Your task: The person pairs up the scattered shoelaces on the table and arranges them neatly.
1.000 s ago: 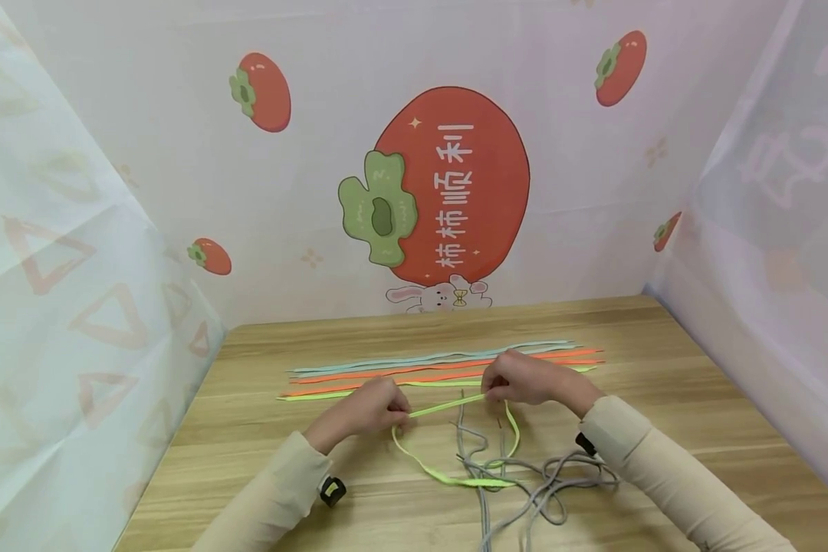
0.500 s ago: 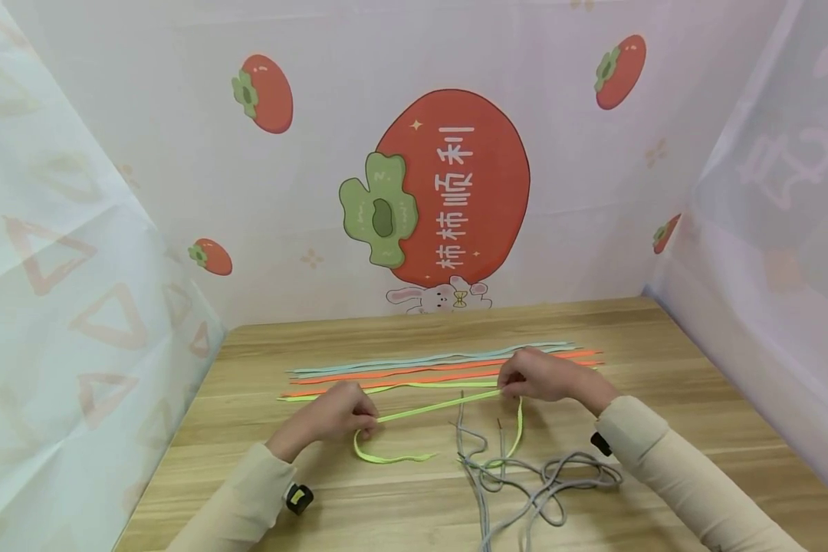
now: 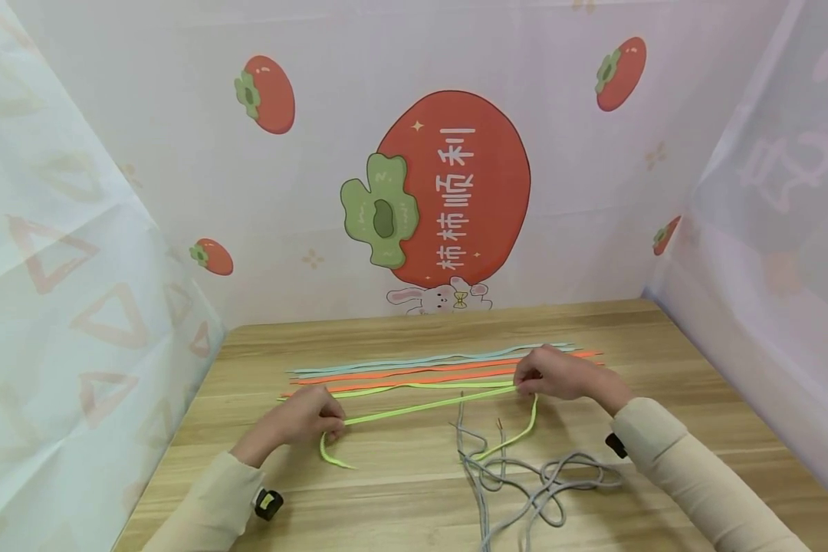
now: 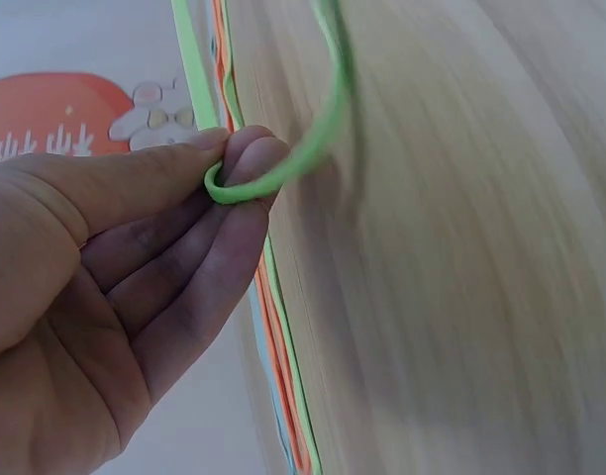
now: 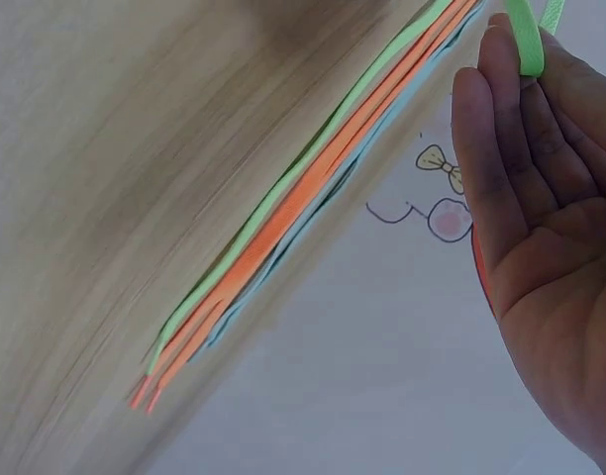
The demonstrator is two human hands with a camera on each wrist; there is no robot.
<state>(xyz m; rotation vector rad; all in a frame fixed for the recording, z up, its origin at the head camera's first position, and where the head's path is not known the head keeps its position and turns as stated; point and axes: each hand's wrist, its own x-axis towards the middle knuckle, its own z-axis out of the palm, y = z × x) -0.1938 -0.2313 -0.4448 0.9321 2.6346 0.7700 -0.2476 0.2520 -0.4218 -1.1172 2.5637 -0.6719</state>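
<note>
Head view: from here I see the person's left hand (image 3: 309,415) and right hand (image 3: 555,374) on the near side of the orange laces (image 3: 414,371), with a yellow-green lace (image 3: 428,408) stretched straight between them. The fingers of each hand pinch it. One loose end curls under the left hand, farther from the orange laces; the other hangs from the right hand towards the grey cords (image 3: 480,498), tangled on the tabletop (image 3: 200,429) nearer the person than the orange laces. Just beside those, a second yellow-green lace (image 3: 414,385) lies on the near side and blue laces (image 3: 386,362) on the far side. Beyond stands a white backdrop (image 3: 303,192) printed with a red persimmon (image 3: 490,199).

Left wrist view: thumb and fingers are clamped on the held lace, its end looping over them in front of the orange laces.

Right wrist view: the palm shows beside the orange laces, the fingers close together, the held lace at their tips; I cannot make out the thumb's grip from this side
</note>
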